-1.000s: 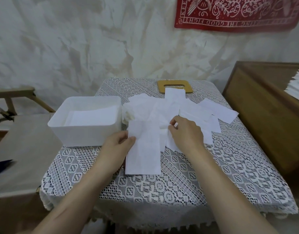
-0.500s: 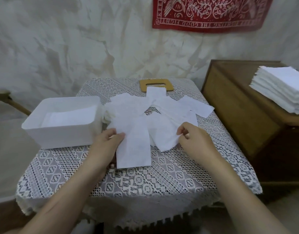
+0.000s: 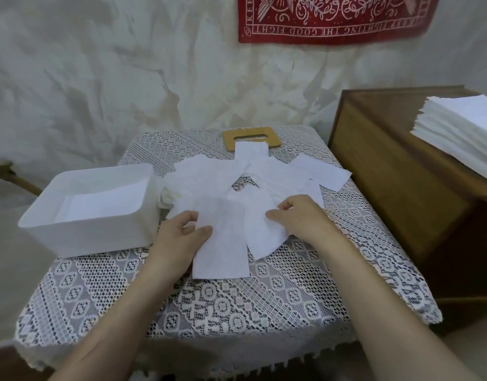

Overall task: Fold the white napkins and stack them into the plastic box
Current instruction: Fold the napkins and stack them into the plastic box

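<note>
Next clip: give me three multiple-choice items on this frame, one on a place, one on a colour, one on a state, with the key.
1. The plastic box stands where, from the loose napkins? A left B right C behind
2. The wall cloth is: A blue B red C green
3. The plastic box is: A lidded B upturned C open, holding folded napkins
Key: 1 A, it sits at the pile's left; 2 B, red with white print; 3 C, white sheets show within.
</note>
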`<control>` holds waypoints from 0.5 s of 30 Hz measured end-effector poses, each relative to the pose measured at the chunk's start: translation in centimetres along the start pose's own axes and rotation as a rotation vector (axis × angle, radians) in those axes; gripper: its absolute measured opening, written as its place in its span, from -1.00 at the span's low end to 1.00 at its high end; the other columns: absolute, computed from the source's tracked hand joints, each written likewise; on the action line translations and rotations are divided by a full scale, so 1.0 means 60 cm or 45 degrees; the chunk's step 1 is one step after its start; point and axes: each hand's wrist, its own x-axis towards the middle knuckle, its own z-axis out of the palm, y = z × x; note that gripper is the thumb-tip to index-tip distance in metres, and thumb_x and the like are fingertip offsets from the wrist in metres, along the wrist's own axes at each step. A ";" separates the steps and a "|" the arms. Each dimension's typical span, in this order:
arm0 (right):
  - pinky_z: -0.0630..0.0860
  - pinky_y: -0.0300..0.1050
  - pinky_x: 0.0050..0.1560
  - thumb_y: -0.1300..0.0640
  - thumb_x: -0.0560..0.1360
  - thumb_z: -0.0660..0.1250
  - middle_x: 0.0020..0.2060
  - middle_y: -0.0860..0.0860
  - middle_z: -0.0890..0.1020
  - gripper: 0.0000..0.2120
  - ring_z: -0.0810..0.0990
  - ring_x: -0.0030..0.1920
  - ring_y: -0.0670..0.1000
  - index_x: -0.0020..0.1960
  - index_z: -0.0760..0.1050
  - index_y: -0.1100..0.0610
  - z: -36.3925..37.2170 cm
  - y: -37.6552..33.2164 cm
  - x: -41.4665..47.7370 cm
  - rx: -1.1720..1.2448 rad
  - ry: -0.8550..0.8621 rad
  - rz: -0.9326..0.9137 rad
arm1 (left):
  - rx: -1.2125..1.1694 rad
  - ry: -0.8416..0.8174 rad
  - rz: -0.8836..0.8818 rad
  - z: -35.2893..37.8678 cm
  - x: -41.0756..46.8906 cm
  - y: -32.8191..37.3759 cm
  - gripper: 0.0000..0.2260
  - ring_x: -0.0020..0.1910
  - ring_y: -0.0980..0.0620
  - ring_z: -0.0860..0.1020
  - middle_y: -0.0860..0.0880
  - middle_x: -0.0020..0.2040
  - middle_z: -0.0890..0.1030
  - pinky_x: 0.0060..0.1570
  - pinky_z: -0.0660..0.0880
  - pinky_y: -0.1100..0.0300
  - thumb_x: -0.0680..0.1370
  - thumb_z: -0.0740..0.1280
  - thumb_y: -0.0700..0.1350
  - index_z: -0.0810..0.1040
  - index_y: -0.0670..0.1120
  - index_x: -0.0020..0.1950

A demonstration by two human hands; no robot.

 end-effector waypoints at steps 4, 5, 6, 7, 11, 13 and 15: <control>0.14 -0.19 -0.42 0.05 0.51 0.44 -0.43 -0.06 0.30 -0.67 0.25 -0.49 -0.06 -0.27 0.33 0.07 -0.007 -0.002 -0.007 0.062 -0.135 -0.019 | -0.069 0.016 -0.028 -0.002 0.003 -0.001 -0.92 -0.24 0.06 0.73 -0.01 -0.12 0.77 -0.30 0.61 0.22 0.64 0.36 -0.23 0.63 -0.09 0.04; 0.09 -0.18 -0.42 0.07 0.51 0.45 -0.46 -0.09 0.23 -0.61 0.19 -0.50 -0.06 -0.30 0.26 0.04 -0.011 0.000 -0.010 0.066 -0.158 -0.044 | -0.099 0.022 -0.042 -0.003 0.004 -0.002 -0.92 -0.21 0.04 0.73 -0.02 -0.11 0.77 -0.25 0.62 0.17 0.64 0.36 -0.22 0.64 -0.09 0.05; 0.07 -0.14 -0.38 0.07 0.50 0.46 -0.47 -0.10 0.18 -0.56 0.16 -0.48 -0.05 -0.33 0.20 0.02 -0.016 0.003 -0.014 0.070 -0.175 -0.063 | -0.131 0.028 -0.058 -0.004 0.004 -0.003 -0.91 -0.18 0.01 0.74 -0.03 -0.09 0.77 -0.20 0.62 0.12 0.64 0.36 -0.22 0.65 -0.08 0.06; 0.05 -0.11 -0.35 0.07 0.49 0.46 -0.47 -0.10 0.17 -0.52 0.16 -0.47 -0.04 -0.35 0.17 0.00 -0.022 0.007 -0.018 0.079 -0.198 -0.071 | -0.160 0.033 -0.070 -0.006 0.003 -0.004 -0.91 -0.15 -0.01 0.74 -0.04 -0.07 0.77 -0.15 0.62 0.08 0.64 0.35 -0.21 0.65 -0.08 0.07; 0.09 -0.13 -0.39 0.02 0.52 0.44 -0.49 -0.07 0.22 -0.55 0.24 -0.50 -0.02 -0.35 0.23 0.04 -0.033 0.021 -0.037 0.076 -0.261 -0.050 | -0.182 0.005 -0.093 -0.012 -0.002 -0.007 -0.89 -0.13 -0.01 0.74 -0.03 -0.05 0.77 -0.11 0.60 0.07 0.65 0.34 -0.22 0.65 -0.06 0.09; 0.14 -0.13 -0.38 -0.01 0.53 0.42 -0.51 -0.09 0.24 -0.58 0.27 -0.46 0.00 -0.33 0.27 0.07 -0.021 0.021 -0.043 0.013 -0.121 -0.118 | -0.160 -0.030 -0.103 -0.012 -0.002 -0.007 -0.88 -0.12 -0.03 0.74 -0.05 -0.03 0.77 -0.10 0.61 0.06 0.64 0.36 -0.23 0.63 -0.06 0.12; 0.17 -0.12 -0.33 0.02 0.51 0.42 -0.54 -0.12 0.26 -0.57 0.29 -0.41 0.00 -0.38 0.26 0.05 -0.008 0.019 -0.043 -0.073 0.011 -0.158 | -0.144 -0.054 -0.113 -0.011 0.000 -0.008 -0.86 -0.08 -0.06 0.75 -0.08 0.01 0.76 -0.09 0.63 0.06 0.63 0.37 -0.24 0.62 -0.07 0.16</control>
